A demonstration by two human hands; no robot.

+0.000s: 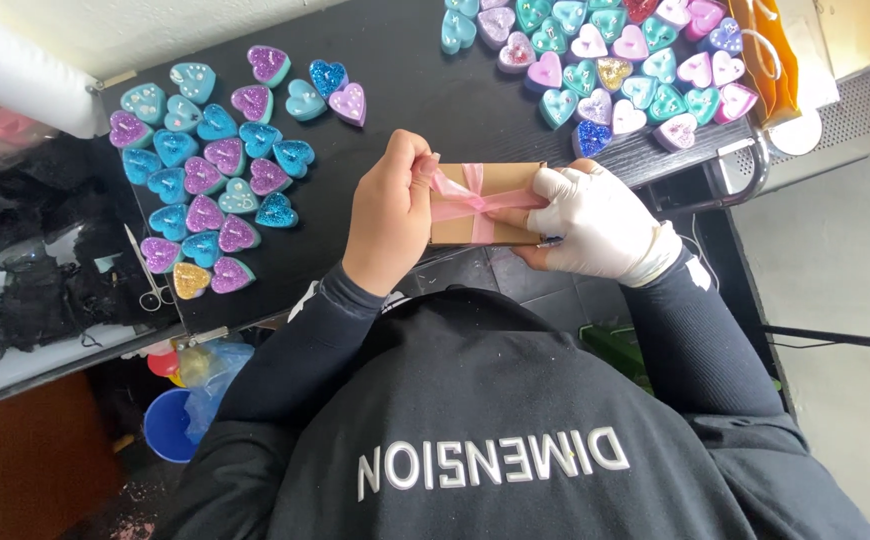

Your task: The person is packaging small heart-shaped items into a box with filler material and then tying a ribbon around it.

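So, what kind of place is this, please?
Probably a small craft or gift-packing workspace: glittery heart-shaped pieces lie in groups on a black table, scissors beside them, and both hands hold a brown box tied with pink ribbon.

From here I get a bright, even feed, soft daylight with no hard shadows. The black surface (425,110) shows only a faint sheen, while the glitter hearts (205,170) throw small sparkles. The pale wall strip at the top left looks washed out. The dark clutter at the left edge loses detail. Focus holds sharp at centre; the frame bends slightly toward the corners.
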